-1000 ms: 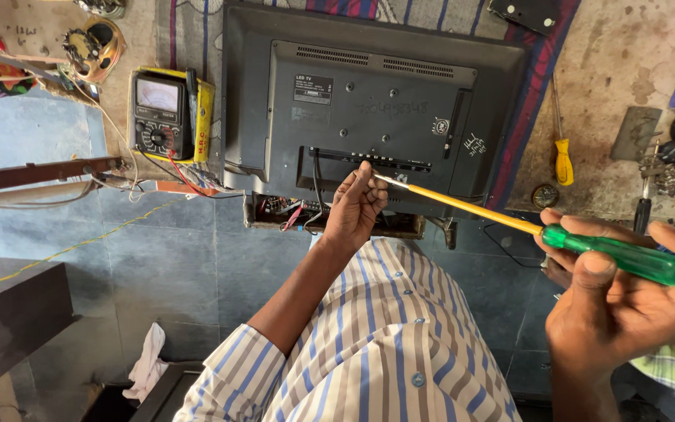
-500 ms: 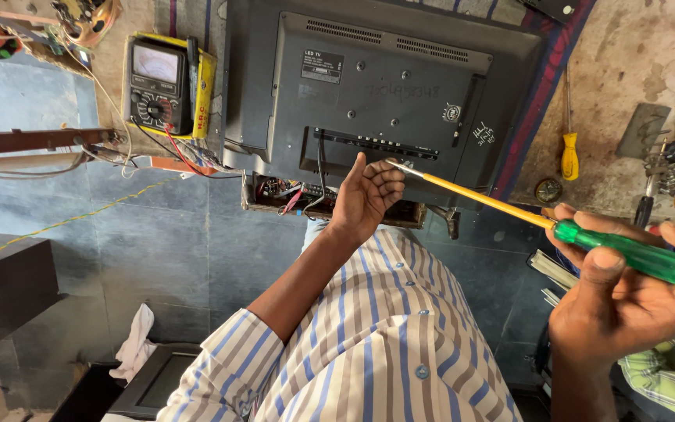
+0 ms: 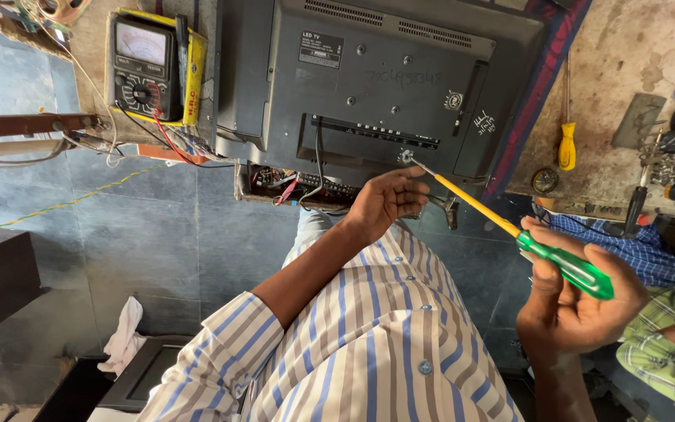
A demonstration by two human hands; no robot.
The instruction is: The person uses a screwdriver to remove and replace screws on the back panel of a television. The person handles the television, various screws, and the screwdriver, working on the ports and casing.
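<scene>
The long screwdriver [image 3: 509, 227] looks light and stiff: a thin yellow shaft running into a smooth green plastic handle that could twist in a sweaty palm, so the thick handle is the place to take it, with the shaft steadied near the tip. Its tip sits at a screw point on the dark back panel of the flat television [image 3: 369, 86], just below the row of ports. The television itself (a thin plastic shell with a panel on its far side) is probably fragile and would not take hard pushing.

The right hand [image 3: 580, 305] is clenched around the green handle, fingers wrapped over it and thumb along the side. The left hand [image 3: 388, 199] is half curled at the lower edge of the television, fingertips touching the shaft near the tip; its grip closes on nothing.

On the bench [image 3: 626, 47], a yellow-cased analogue meter [image 3: 150, 66] with red and black leads stands left of the television, and a smaller yellow-handled screwdriver [image 3: 566, 144] lies to the right.
</scene>
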